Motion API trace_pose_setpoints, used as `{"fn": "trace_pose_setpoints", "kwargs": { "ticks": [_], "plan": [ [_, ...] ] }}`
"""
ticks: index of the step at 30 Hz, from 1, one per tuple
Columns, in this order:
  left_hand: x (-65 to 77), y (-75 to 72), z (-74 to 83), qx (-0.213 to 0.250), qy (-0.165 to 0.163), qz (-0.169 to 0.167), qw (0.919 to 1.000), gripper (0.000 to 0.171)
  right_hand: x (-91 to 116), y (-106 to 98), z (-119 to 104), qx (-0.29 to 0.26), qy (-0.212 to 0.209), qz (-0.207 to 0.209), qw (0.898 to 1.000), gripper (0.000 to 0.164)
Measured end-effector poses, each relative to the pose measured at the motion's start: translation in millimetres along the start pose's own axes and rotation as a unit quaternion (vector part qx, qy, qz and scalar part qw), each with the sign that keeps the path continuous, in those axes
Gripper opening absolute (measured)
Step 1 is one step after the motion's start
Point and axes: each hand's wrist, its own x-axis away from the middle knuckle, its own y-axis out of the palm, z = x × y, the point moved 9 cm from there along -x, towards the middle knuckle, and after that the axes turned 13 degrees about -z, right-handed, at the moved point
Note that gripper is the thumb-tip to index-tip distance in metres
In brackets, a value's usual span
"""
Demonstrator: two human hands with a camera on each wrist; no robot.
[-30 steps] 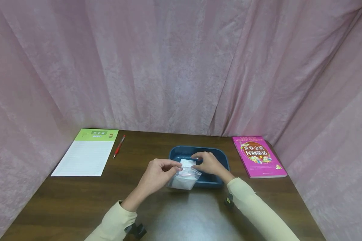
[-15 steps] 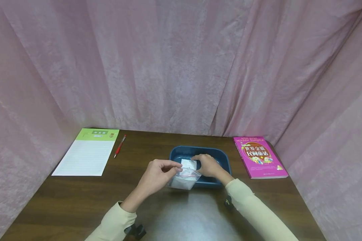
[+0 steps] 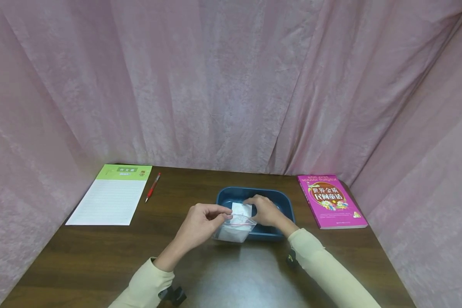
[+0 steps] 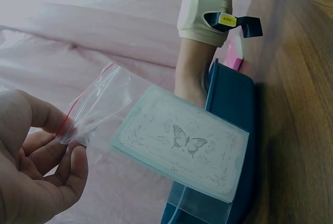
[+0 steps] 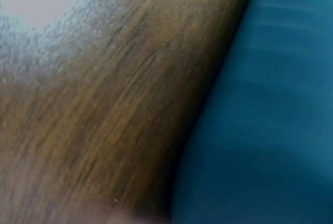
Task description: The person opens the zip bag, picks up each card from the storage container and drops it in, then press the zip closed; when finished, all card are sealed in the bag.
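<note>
My left hand (image 3: 201,220) pinches the red-striped mouth of a clear zip bag (image 4: 101,99) between thumb and fingers. Inside the bag lies a pale card (image 4: 179,143) printed with a butterfly and a fine border. The bag hangs over the near side of a blue plastic tray (image 3: 272,235). Reaching into the tray, my right hand (image 3: 267,211) has bent fingers at the edge of a white card (image 3: 241,208) just beyond the bag's mouth. I cannot tell whether those fingers grip it. In the left wrist view the bag and tray hide the right fingers.
Far left on the brown wooden table (image 3: 231,273) lies a green-topped lined writing pad (image 3: 111,196), with a red pen (image 3: 152,188) beside it. A pink book (image 3: 331,201) lies right of the tray. Pink curtains (image 3: 215,85) hang behind the table.
The right hand's thumb has drawn slightly right, away from the white card. The left hand and the bag have stayed in place.
</note>
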Motion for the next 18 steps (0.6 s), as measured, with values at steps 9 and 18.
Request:
{"fn": "trace_pose_setpoints", "kwargs": {
  "ticks": [9,18],
  "plan": [
    [-0.1,0.5,2.7,-0.001,0.003,0.001,1.0000,0.015,3.4,-13.7,4.1,-0.059,0.016,0.037,0.997,0.037],
    [-1.5,-0.5,1.2,-0.004,0.001,0.005,1.0000,0.017,12.0,-25.3,6.2,-0.090,0.019,0.039,0.995,0.032]
  ]
}}
